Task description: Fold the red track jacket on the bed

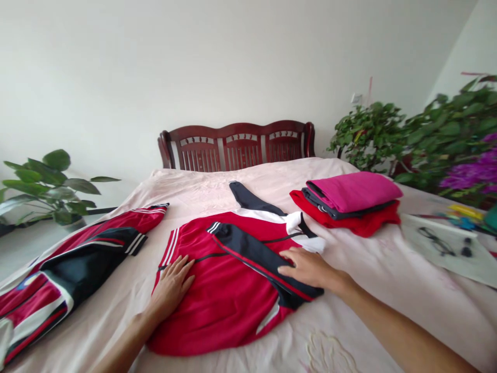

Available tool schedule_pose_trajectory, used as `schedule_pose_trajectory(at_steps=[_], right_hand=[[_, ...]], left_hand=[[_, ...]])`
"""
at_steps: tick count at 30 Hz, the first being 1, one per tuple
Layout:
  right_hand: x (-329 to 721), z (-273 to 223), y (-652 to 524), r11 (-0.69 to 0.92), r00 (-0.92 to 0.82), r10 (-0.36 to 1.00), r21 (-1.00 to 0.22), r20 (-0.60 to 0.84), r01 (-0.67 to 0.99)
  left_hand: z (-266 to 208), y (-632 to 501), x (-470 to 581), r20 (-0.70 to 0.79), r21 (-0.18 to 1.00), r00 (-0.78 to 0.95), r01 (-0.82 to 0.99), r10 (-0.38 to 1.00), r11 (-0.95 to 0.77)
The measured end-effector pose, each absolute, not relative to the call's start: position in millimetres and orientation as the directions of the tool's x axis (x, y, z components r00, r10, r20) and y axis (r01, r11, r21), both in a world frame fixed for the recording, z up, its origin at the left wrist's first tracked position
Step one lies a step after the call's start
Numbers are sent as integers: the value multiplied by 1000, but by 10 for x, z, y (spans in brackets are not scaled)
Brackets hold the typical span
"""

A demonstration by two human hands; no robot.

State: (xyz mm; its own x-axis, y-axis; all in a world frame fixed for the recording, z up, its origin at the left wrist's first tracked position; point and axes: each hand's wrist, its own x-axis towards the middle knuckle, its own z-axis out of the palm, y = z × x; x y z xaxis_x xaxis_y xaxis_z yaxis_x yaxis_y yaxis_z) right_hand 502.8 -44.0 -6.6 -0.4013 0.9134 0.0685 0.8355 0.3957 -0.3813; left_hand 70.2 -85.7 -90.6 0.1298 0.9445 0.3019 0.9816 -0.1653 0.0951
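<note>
Pale pink bedding (388, 280) covered the bed in front of you, with a dark red wooden headboard (236, 146) against the white wall. From the head camera, a red track jacket (217, 295) lay spread in the middle of the bed. Your left hand (172, 286) rested flat on its left side, fingers spread, gripping nothing. Your right hand (306, 268) pressed open-palmed on the folded-over navy sleeve (252, 254). A second jacket (73, 269) lay to the left; folded clothes (349, 202) were stacked to the right.
</note>
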Motion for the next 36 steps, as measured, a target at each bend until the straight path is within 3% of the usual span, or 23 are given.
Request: schedule_pose_trajectory(at_steps=[5, 9, 12, 15, 18, 21, 23, 25, 27, 32, 36], right_hand=[[4817, -49, -899, 416, -399, 908, -153, 130, 896], [4718, -162, -988, 419, -414, 905, -31, 101, 907], [4726, -201, -899, 400, -399, 915, -10, 52, 916], [4821, -150, -700, 314, -303, 948, -125, 98, 941], [4965, -79, -442, 231, -173, 970, -419, 172, 878], [5080, -95, -214, 131, -58, 991, -813, 120, 568], [5118, -168, -100, 14, -2, 1000, -971, 13, 237], [5138, -265, -4, -90, 55, 994, -994, -93, -62], [5166, -352, 91, -131, 116, 980, -965, -160, -228], [5330, -456, 343, -157, 180, 961, -948, -212, -279], [5446, -550, 503, -127, 200, 963, -962, -178, -243]], left_hand=[[-647, -1232, 702, 416, 248, 185, 919, 890, -307], [-530, -1650, 637, 302, 299, 337, 855, 892, -424], [-583, -1897, 542, 220, 272, 442, 828, 870, -490], [-672, -2025, 448, 238, 199, 468, 834, 851, -514], [-722, -2032, 391, 249, 174, 454, 848, 856, -500], [-741, -1970, 370, 237, 182, 463, 842, 854, -507], [-739, -1920, 370, 232, 188, 488, 826, 841, -532], [-709, -1866, 371, 231, 206, 511, 806, 828, -555], [-631, -1789, 367, 233, 252, 477, 812, 847, -526], [-281, -1322, 303, 178, 425, 190, 870, 966, -249], [-140, -818, 269, 22, 316, 117, 941, 993, -118]])
